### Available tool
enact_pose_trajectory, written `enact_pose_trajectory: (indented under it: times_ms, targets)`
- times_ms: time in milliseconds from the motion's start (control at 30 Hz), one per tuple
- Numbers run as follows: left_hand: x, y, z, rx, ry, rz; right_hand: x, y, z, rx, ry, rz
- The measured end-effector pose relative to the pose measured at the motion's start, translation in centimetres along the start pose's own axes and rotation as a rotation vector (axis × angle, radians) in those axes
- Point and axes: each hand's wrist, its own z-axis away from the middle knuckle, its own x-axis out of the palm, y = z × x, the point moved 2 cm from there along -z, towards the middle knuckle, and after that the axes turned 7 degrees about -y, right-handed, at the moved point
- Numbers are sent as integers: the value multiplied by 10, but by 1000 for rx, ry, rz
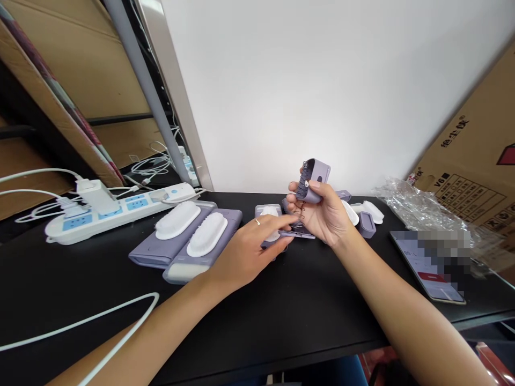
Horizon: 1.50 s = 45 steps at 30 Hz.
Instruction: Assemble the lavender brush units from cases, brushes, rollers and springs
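Observation:
My right hand [322,214], palm turned up, grips a curved purple plastic brush piece [317,179] with a row of dark bristles or teeth along its inner side. Just left of it, my left hand [253,241] reaches across with its fingers stretched and its thumb apart. A ring is on one finger. Thin brown curly strands [301,210] show between the left fingertips and the right palm. A thin flat purple part [303,235] appears by the left thumb and index finger; whether they touch it is unclear. Behind the left hand lies a purple brush [267,208] with a white pad, partly hidden.
Two larger purple cases [161,245] with white fluffy pads [207,235] lie at left. Behind them is a power strip [120,212]; a white cable [120,308] crosses my left forearm. At right are small purple parts [367,224], a phone [426,268], clear plastic wrap [418,209] and a carton [475,161].

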Motion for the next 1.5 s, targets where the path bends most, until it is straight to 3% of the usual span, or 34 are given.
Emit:
enact_pose_trajectory:
  times_ms: [167, 400, 667, 933, 1300, 1500]
  targets:
    - [-1, 7, -1, 182, 1, -50, -7, 0, -3, 15, -4, -47]
    - [1, 6, 1, 100, -51, -26, -26, -6, -13, -50, 122, 3]
    - [2, 5, 0, 149, -63, -126, -45, -11, -17, -113, 287, -70]
    - [2, 2, -1, 199, -47, -173, -51, -15, -17, -161, 286, -22]
    - [2, 4, -3, 213, -54, -198, -49, -14, -12, -114, 218, 98]
    - [1, 3, -1, 222, -60, -195, -48, -16, -12, -104, 246, 83]
